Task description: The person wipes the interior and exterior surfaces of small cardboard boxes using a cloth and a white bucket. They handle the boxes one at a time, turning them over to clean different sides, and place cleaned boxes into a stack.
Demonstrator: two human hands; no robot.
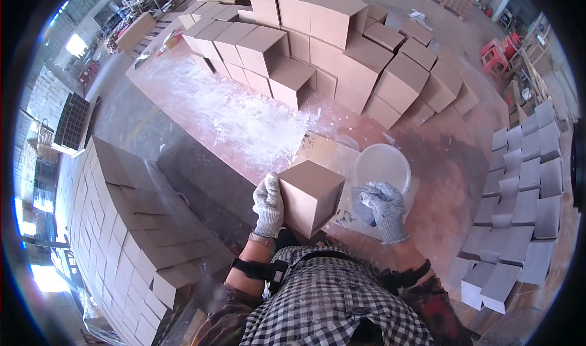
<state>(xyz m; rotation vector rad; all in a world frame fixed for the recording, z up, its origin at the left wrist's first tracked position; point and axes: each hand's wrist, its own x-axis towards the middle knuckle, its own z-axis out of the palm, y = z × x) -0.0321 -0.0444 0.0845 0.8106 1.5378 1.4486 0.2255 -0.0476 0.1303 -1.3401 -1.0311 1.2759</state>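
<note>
My left hand (268,205), in a pale knitted glove, grips the left side of a brown cardboard box (312,180). The box is tilted, with one corner toward me, in front of my chest. Wearing a matching glove, my right hand (386,207) is closed around a flat grey scraper-like piece (361,204), partly hidden by the fingers. It is just right of the box, apart from it. Beyond that hand stands a round white tub (384,167), on or beside a stained board (329,153).
Brown boxes (323,16) are stacked across the far side of a reddish work surface (210,123) smeared with white powder. A tall stack of flat-sided boxes (116,242) rises at my left. Rows of greyish boxes (519,205) stand at right. Red stools (493,59) are farther back.
</note>
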